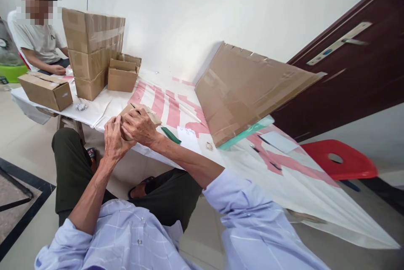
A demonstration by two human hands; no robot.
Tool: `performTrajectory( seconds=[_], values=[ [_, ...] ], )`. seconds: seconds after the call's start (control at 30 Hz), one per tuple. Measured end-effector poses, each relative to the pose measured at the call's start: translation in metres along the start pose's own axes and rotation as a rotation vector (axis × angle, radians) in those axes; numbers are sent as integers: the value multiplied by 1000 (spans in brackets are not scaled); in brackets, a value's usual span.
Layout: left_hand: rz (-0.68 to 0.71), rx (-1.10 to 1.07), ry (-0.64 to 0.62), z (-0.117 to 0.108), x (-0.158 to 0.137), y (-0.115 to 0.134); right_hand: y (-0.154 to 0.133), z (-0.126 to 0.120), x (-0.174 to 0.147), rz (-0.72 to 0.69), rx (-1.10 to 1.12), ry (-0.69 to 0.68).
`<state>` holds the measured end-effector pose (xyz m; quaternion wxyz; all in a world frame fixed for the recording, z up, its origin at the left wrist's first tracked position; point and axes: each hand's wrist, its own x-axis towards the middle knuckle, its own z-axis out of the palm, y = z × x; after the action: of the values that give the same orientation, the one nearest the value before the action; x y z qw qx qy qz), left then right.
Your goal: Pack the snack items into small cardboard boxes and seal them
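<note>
A small brown cardboard box (152,116) lies at the front edge of the table, partly hidden under my hands. My left hand (114,138) is closed round its near left end. My right hand (139,127) bends over its top and near end, right beside the left fingers. Just right of the box lie a flat dark green object (171,135) and a white paper (188,138) with handwriting.
Stacked cartons (91,53), an open carton (123,77) and a closed carton (47,91) stand on the left. A large cardboard sheet (249,93) leans at the right. Beyond are a red stool (350,162) and a seated person (41,46).
</note>
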<state>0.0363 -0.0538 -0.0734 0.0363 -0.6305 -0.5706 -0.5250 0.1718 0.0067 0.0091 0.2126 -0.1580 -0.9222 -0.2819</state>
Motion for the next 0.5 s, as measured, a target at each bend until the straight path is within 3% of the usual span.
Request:
performTrajectory(
  seconds=[0.5],
  values=[
    [-4, 3, -15, -3, 0, 1, -4, 2, -2, 46, -45, 47]
  ],
)
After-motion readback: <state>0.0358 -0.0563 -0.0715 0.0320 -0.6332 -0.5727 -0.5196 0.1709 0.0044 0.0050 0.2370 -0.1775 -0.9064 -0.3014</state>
